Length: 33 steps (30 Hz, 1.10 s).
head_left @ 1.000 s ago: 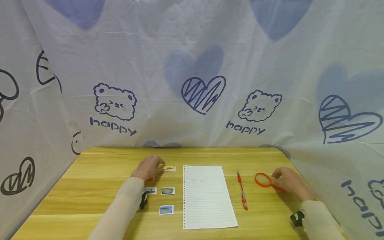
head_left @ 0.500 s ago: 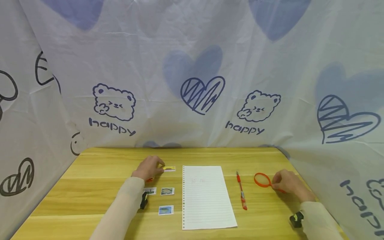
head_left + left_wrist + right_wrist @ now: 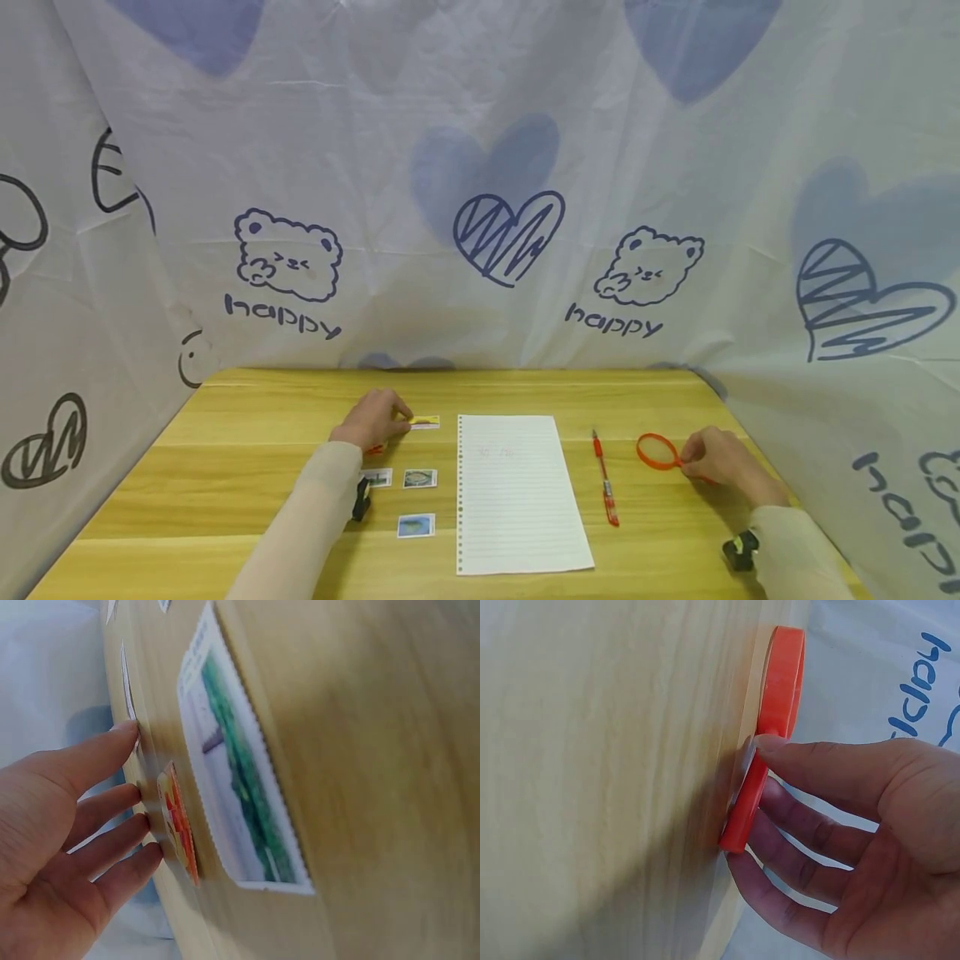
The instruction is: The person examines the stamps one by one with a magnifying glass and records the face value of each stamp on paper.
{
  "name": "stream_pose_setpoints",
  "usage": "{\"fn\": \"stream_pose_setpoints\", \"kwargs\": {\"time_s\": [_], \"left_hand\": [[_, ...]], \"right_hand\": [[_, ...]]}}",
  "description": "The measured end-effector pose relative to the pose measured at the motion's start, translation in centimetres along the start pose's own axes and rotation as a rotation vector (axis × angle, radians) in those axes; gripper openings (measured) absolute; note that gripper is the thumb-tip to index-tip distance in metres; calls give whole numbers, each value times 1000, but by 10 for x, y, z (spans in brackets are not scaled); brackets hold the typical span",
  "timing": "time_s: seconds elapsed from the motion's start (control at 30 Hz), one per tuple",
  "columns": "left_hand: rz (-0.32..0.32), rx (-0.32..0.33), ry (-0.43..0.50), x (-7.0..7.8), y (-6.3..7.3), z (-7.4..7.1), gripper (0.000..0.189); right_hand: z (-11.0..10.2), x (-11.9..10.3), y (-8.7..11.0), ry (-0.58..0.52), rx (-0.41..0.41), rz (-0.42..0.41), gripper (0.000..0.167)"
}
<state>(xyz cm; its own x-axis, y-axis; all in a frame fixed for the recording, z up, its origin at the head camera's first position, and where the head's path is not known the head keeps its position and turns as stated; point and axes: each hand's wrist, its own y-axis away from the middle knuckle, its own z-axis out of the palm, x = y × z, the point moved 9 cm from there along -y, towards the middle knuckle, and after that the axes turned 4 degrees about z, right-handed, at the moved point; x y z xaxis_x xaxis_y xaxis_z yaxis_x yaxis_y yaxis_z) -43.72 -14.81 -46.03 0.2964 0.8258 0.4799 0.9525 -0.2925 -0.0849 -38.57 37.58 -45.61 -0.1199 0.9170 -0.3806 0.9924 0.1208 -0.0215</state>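
My left hand [image 3: 371,421] is at the far left-centre of the table, thumb and forefinger at the left end of a yellow postage stamp [image 3: 427,422]. In the left wrist view the thumb tip presses on that stamp's near end, and the other fingertips touch down by a red-and-orange stamp [image 3: 180,825]. A larger-looking green-and-white stamp [image 3: 232,765] lies closer to that camera. On the right, my right hand [image 3: 722,458] pinches the handle of a red magnifying glass [image 3: 657,451]. Its thumb lies on the handle [image 3: 748,799] near the ring, fingers curled underneath.
Two more stamps lie below the left hand, one green [image 3: 420,478] and one blue [image 3: 416,525]. Lined paper [image 3: 525,508] with faint red writing occupies the middle. A red pen [image 3: 606,479] lies right of it. A printed curtain [image 3: 397,283] hangs behind the table.
My right fingers have closed in on the magnifying glass handle, covering more of it. My left hand stays at the yellow stamp, nearly still.
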Motion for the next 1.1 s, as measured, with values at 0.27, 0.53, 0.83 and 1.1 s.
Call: {"fn": "stream_pose_setpoints", "kwargs": {"time_s": [0.27, 0.53, 0.83, 1.1], "left_hand": [[-42, -6, 48, -10, -2, 2, 19], [-59, -6, 81, -10, -1, 0, 19], [-59, -5, 88, -7, 0, -1, 20], [-61, -9, 83, -5, 1, -1, 19]], "right_hand": [[2, 1, -2, 6, 25, -16, 10], [1, 0, -2, 30, 57, 14, 7], [-4, -9, -4, 6, 106, 40, 4], [-3, -28, -10, -28, 126, 2, 6]]}}
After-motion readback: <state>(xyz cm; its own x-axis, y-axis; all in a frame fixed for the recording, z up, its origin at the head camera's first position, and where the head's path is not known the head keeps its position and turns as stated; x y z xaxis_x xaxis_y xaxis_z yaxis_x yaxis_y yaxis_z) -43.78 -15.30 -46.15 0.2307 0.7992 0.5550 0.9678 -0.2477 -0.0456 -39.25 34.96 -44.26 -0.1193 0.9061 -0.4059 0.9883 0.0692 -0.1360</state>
